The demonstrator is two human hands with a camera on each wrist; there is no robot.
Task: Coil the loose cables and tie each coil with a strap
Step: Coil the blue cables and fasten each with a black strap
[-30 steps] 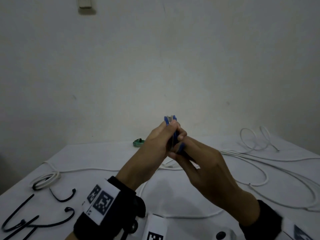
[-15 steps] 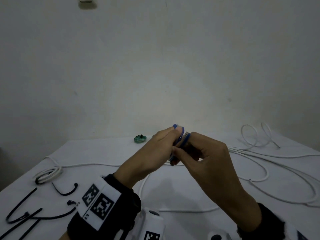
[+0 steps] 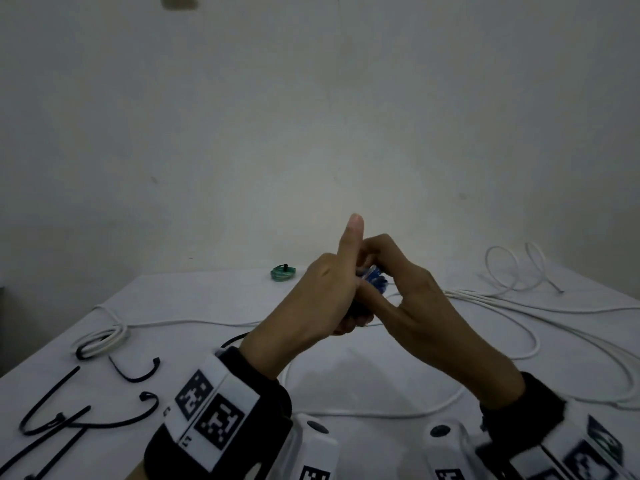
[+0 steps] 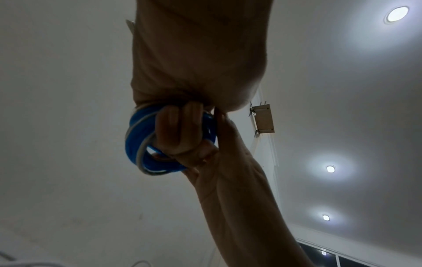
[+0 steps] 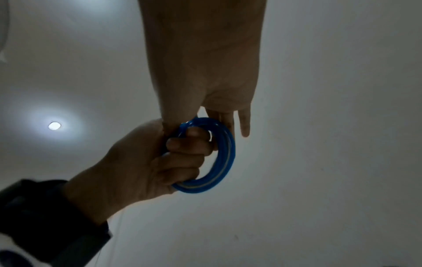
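A small blue cable coil [image 3: 375, 280] with a pale strand in it is held above the table between both hands. My left hand [image 3: 325, 296] grips it with fingers curled through the ring [image 5: 224, 162] and the thumb sticking straight up. My right hand [image 3: 408, 292] pinches the coil's top edge from the right, with two fingers [image 5: 244, 124] straight behind it. The left wrist view shows the coil [image 4: 134, 142] wrapped round my left fingers [image 4: 180, 130]. Several black straps [image 3: 135, 372] lie at the table's near left.
A long loose white cable [image 3: 519, 306] sprawls over the right and middle of the white table [image 3: 207, 299]. A small white coil [image 3: 100, 341] lies at the left, and a green coil [image 3: 283, 273] sits at the far edge by the wall.
Both hands have sunk a little and shifted right with the blue coil. The left thumb has lifted off the coil and now points up; the right fingers have curled over its top.
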